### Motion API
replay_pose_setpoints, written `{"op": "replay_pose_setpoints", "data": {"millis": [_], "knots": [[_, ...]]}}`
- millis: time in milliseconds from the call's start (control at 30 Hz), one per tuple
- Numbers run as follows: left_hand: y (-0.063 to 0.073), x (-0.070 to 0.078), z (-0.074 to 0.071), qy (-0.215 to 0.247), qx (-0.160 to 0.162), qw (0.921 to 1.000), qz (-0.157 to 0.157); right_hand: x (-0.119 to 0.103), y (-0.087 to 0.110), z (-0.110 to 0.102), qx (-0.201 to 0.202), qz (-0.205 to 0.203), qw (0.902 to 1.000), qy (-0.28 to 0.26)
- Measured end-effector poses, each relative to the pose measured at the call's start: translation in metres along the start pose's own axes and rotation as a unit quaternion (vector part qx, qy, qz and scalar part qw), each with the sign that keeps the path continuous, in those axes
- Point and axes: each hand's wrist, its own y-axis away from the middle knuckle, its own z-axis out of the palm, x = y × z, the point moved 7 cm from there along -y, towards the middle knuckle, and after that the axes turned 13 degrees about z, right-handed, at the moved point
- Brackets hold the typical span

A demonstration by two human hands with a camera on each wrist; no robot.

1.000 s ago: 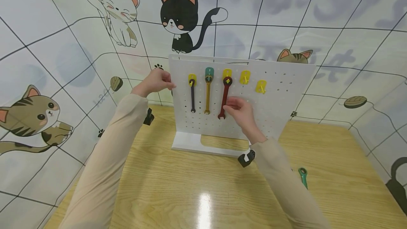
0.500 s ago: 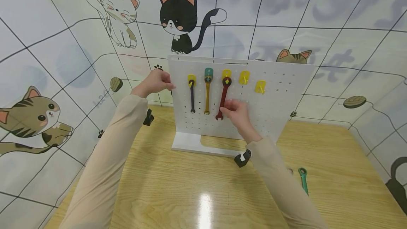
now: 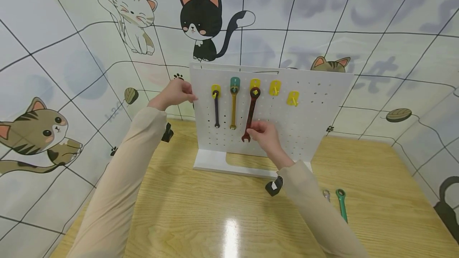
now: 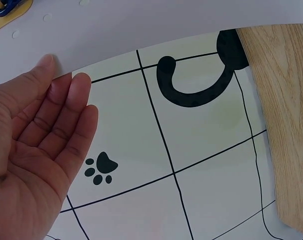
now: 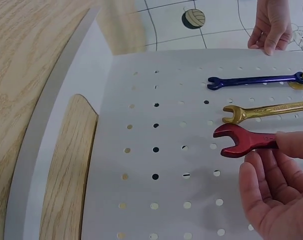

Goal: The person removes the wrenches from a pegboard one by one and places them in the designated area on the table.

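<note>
The right hand (image 3: 267,135) pinches the red wrench (image 3: 251,111) near its lower end, its ring around the peg of a yellow hook (image 3: 255,82) on the white pegboard (image 3: 305,122). The left hand (image 3: 175,92) pinches the pegboard's left edge; a blue wrench (image 5: 256,81) and a gold wrench (image 5: 271,111) hang beside the red one

There are five wrenches (image 3: 252,108), five hooks (image 3: 275,88), one pegboard (image 3: 301,122).
</note>
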Motion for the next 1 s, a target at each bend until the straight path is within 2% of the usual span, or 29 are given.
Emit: {"op": "replay_pose_setpoints", "data": {"millis": [400,1000], "knots": [[0.000,0.000,0.000,0.004,-0.001,1.0000,0.003,0.001,0.015,-0.003,0.000,-0.015,0.9999,-0.009],[0.000,0.000,0.000,0.006,0.001,1.0000,0.004,-0.011,0.041,-0.007,-0.005,-0.055,0.9981,-0.026]]}}
